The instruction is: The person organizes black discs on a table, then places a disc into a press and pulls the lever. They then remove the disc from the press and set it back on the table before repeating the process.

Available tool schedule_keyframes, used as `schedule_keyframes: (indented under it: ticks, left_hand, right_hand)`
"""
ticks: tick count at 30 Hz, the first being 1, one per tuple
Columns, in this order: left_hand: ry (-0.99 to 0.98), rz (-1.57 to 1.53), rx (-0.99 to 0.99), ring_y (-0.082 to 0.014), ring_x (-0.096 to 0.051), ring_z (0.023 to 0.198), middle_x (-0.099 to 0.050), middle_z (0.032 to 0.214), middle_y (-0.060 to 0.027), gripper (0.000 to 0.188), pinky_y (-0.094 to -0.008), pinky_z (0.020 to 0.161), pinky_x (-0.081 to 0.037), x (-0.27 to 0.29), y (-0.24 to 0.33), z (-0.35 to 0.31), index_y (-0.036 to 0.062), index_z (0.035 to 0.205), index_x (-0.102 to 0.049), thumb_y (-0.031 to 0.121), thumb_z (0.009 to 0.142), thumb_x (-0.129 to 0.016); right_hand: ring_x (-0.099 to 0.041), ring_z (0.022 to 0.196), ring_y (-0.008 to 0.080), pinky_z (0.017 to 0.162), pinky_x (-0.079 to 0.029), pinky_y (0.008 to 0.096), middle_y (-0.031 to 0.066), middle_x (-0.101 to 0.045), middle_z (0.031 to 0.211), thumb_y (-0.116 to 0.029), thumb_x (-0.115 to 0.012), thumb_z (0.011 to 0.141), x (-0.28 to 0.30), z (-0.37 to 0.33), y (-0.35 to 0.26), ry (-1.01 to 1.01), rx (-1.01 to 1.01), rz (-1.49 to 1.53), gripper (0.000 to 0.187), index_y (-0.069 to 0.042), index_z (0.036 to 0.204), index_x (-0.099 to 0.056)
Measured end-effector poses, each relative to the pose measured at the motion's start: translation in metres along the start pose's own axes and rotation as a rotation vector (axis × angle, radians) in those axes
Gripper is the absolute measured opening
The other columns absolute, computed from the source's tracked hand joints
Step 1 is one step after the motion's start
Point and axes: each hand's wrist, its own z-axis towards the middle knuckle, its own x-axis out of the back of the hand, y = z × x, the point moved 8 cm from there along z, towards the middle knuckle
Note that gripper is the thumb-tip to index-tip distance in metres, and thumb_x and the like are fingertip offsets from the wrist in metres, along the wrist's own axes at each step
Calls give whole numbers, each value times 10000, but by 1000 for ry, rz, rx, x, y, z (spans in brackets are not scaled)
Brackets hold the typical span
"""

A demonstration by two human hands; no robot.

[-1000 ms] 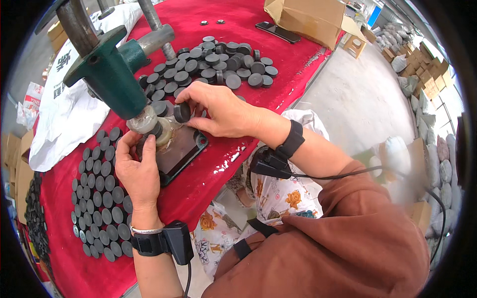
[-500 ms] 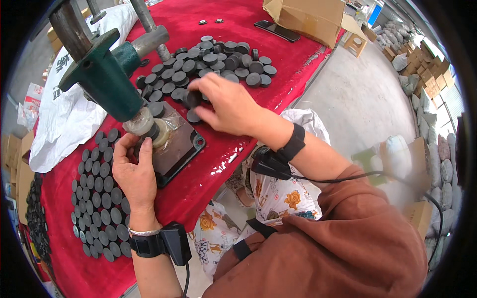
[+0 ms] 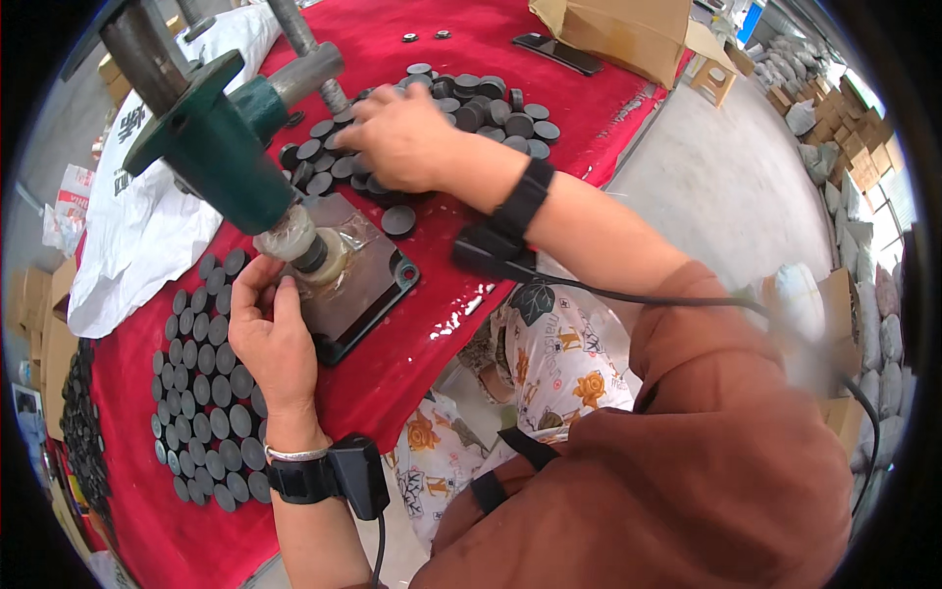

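Note:
A green bench press (image 3: 221,142) stands over a dark metal base plate (image 3: 358,290). Between its translucent upper pad (image 3: 287,234) and the yellowish lower pad (image 3: 332,260) sits a black round piece (image 3: 312,255). Close beside these pads is my left hand (image 3: 275,339), its fingers loosely curled and the thumb apart; no held thing shows. My right hand (image 3: 404,142) reaches over a pile of black discs (image 3: 476,98), fingers spread and slightly blurred. One lone disc (image 3: 398,221) lies between that hand and the base plate.
More discs (image 3: 206,393) lie closely grouped on the red cloth (image 3: 128,461), left of my left hand. A white sack (image 3: 147,236) lies behind the press. Farther off are a phone (image 3: 556,53) and an open cardboard box (image 3: 623,34). A cable trails from my right wrist strap.
My right hand has moved left and farther over the pile, its fingers spreading; the dark disc at its fingers no longer shows there. My left hand stays by the press. The view has shifted slightly.

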Motion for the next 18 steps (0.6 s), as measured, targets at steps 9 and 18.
schedule_keyframes:
  ticks: [9, 18]
  left_hand:
    - [193, -25, -65, -179, -612, 988, -634, 1082, -116, 296, -297, 902, -472, 18, 2, 1, -48, 1121, -583, -70, 853, -458]
    - [481, 173, 53, -200, -615, 1011, -647, 1091, -120, 249, -307, 889, -475, 86, -1, 8, -40, 1056, -641, -4, 844, -515]
  right_hand:
    - [-442, 1189, 340, 915, -365, 556, 113, -628, 1131, -464, -710, 709, -8, -25, -57, 106, -94, 644, 523, -84, 1068, -691]
    - [-549, 1075, 288, 853, -438, 457, 76, -645, 1080, -346, -700, 789, 29, -45, 8, 540, -247, 162, 399, -103, 1102, -651]
